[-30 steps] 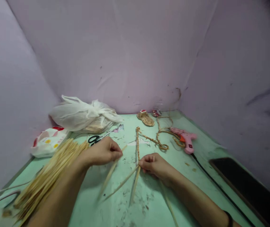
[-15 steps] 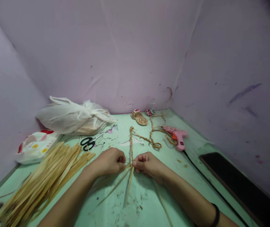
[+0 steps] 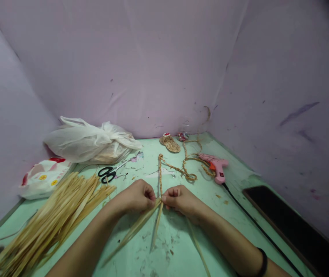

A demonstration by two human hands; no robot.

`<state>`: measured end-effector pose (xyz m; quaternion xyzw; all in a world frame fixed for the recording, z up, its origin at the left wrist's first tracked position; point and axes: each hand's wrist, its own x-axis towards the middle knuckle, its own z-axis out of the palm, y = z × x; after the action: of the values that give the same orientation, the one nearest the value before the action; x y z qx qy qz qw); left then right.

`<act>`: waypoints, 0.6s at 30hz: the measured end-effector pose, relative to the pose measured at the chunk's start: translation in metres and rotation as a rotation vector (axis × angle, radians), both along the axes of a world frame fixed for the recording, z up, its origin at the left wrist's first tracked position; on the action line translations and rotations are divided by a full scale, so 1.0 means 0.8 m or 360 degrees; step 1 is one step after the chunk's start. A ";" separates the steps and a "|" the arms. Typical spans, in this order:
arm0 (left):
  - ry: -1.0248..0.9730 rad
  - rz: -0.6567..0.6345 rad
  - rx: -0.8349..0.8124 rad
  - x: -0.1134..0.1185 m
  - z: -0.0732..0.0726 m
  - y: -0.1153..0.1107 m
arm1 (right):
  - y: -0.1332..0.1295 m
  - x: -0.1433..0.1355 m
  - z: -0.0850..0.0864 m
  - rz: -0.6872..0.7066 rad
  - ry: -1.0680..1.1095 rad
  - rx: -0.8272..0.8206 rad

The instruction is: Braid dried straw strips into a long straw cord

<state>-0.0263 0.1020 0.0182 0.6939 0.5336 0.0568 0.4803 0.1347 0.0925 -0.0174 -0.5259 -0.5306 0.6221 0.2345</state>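
Observation:
A braid of dried straw-like strips (image 3: 160,177) runs down the table's middle, and its loose strands (image 3: 157,223) fan out toward me from its lower end. My right hand (image 3: 180,200) pinches the braid where the strands part, with one strand trailing from beneath it. Just left of that point, my left hand (image 3: 141,196) is closed with thumb and fingertips on a strand of the strip that slants down to the lower left. The braid's far end bends right into a longer braided cord (image 3: 178,169) on the table.
At left lie a bundle of dried strips (image 3: 51,219), black-handled scissors (image 3: 107,175), a white plastic bag (image 3: 92,142) and a white-red packet (image 3: 44,179). At right are a pink glue gun (image 3: 216,167) with cord and a dark phone (image 3: 285,219). A small woven slipper shape (image 3: 170,143) sits behind.
My left hand has shifted slightly right, closer to the braid's end. The strand at lower left now looks wider and has moved. My right hand stays in place.

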 end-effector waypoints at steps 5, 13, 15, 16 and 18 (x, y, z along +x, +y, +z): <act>-0.0159 0.0028 -0.0218 -0.006 -0.005 0.000 | 0.001 0.001 -0.003 0.0003 0.0011 0.0006; -0.0211 0.0226 -0.0492 -0.005 -0.019 0.008 | 0.001 0.002 -0.002 0.0018 -0.0002 0.0007; -0.0210 0.0262 -0.0530 -0.004 -0.024 0.010 | 0.000 0.001 -0.001 0.0010 0.0007 0.0010; -0.0210 0.0283 -0.0546 -0.004 -0.026 0.011 | 0.000 0.001 -0.001 0.0004 0.0007 0.0012; -0.0220 0.0326 -0.0572 -0.004 -0.029 0.011 | 0.000 0.000 0.001 -0.0001 0.0003 0.0015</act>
<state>-0.0297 0.1108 -0.0052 0.5337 0.5686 0.0565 0.6234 0.1349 0.0925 -0.0167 -0.5242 -0.5332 0.6200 0.2377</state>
